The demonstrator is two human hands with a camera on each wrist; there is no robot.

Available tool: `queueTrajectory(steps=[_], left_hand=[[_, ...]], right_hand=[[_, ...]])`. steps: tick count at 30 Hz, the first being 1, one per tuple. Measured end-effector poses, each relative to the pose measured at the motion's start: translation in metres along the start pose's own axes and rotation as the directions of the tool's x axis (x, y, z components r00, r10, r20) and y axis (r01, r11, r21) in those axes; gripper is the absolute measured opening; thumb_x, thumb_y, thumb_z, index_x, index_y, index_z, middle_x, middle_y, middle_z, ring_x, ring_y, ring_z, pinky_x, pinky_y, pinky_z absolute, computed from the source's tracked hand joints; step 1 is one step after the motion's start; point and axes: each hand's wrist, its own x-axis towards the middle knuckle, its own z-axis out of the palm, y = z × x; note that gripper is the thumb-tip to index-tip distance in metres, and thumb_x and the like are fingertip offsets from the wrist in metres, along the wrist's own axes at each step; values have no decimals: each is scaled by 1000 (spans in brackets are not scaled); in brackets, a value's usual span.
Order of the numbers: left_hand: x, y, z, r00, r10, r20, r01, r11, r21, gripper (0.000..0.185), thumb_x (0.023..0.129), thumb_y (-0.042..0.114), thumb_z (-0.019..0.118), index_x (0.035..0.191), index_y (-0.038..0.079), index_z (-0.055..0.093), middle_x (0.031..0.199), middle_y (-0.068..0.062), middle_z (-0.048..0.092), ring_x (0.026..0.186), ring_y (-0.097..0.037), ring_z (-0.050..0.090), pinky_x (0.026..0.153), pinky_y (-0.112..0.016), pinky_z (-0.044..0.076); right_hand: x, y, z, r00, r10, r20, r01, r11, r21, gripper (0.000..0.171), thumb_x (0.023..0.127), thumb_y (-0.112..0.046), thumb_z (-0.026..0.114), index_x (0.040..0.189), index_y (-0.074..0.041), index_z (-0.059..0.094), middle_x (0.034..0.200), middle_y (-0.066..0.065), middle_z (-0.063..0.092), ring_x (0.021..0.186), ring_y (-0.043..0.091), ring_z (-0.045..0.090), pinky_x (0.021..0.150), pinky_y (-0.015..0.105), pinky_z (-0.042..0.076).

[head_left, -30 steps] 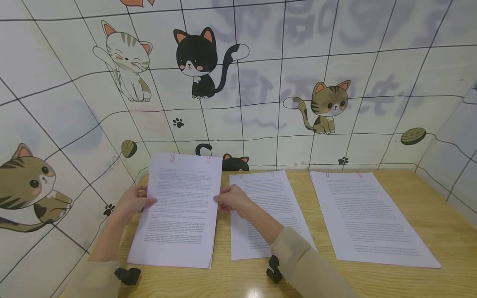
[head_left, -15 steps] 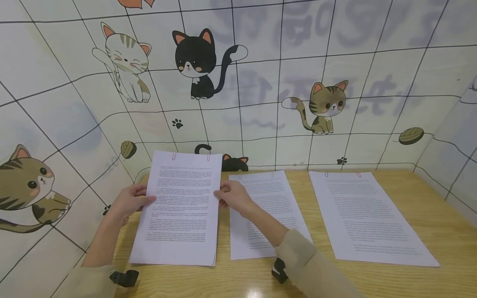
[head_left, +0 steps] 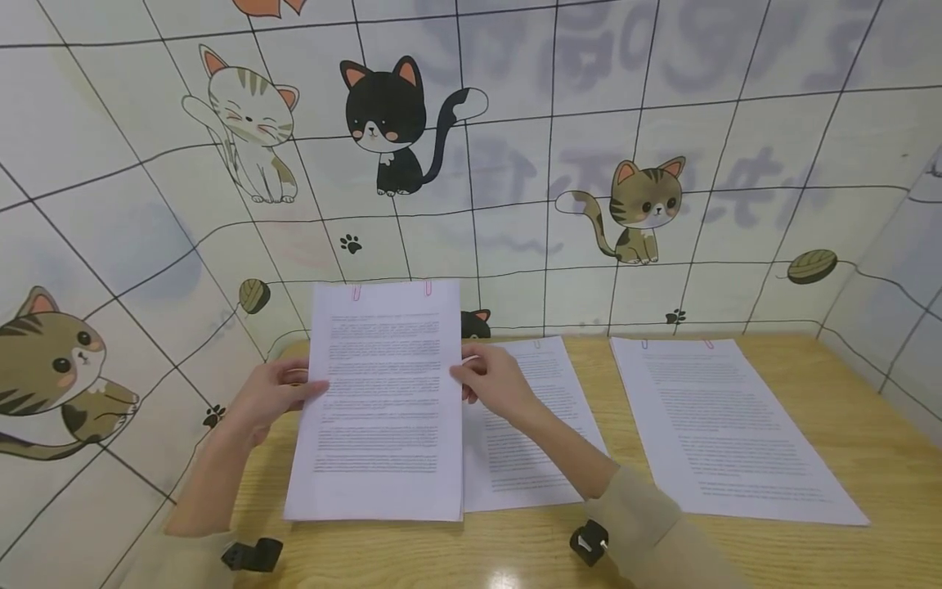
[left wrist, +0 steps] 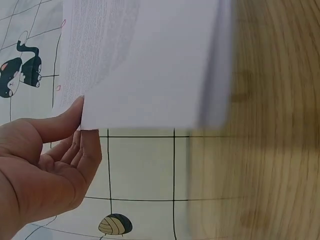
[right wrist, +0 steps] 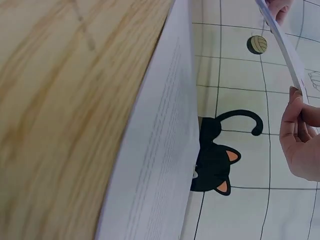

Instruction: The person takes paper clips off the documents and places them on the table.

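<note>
The clipped stack of printed pages is held up by both hands, tilted toward the person, with its lower edge low over the desk and its top edge standing in front of the wall. Two pink paper clips sit on its top edge. The left hand holds the left edge of this stack, its grip pinching the paper with the thumb on the front side and the fingers behind. The right hand holds the right edge in the same way; in the right wrist view the fingertips are closed on the thin edge of the sheets.

Just to the right of the held stack, a second stack of pages lies flat on the desk, and its left part is hidden behind the held stack and the right forearm. Further right from the held stack, well apart, a third stack also lies flat, with a clip at each top corner.

Behind the held stack rises the tiled wall with cartoon cats. A black cat figure shows just beside the stack's upper right corner.
</note>
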Motion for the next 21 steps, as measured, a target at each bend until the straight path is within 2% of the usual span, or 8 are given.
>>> queueTrajectory(steps=[7,10,16,21], left_hand=[[-2,10,15,991,106,79,-95,987,-128,41,97,15,70,126,-11,61,107,-16,74,89,-25,73,81,-30,58],[-2,14,25,985,125,118,-103,979,-176,40,96,14,71,125,-12,62,106,-17,74,87,-27,74,79,-31,59],[-3,24,43,970,157,185,-117,970,-211,37,95,10,70,124,-11,62,106,-18,74,86,-28,74,77,-35,60],[-7,35,58,966,179,187,-132,962,-241,32,95,7,70,120,-12,64,104,-18,74,86,-25,74,75,-35,60]], right_hand=[[-13,-1,-30,1000,-4,-19,5,999,39,25,98,-5,63,122,2,64,83,8,71,60,16,56,59,26,49],[-20,-3,-43,1000,-1,-28,1,1000,20,26,99,-6,63,124,-1,64,88,8,72,61,18,56,58,25,46],[-33,-3,-66,999,-24,-43,23,999,-24,27,100,-10,62,126,-2,62,89,8,72,62,21,56,58,28,46],[-42,0,-82,996,-64,-54,60,997,-57,23,102,-10,60,123,-2,61,88,10,71,60,20,56,57,26,47]])
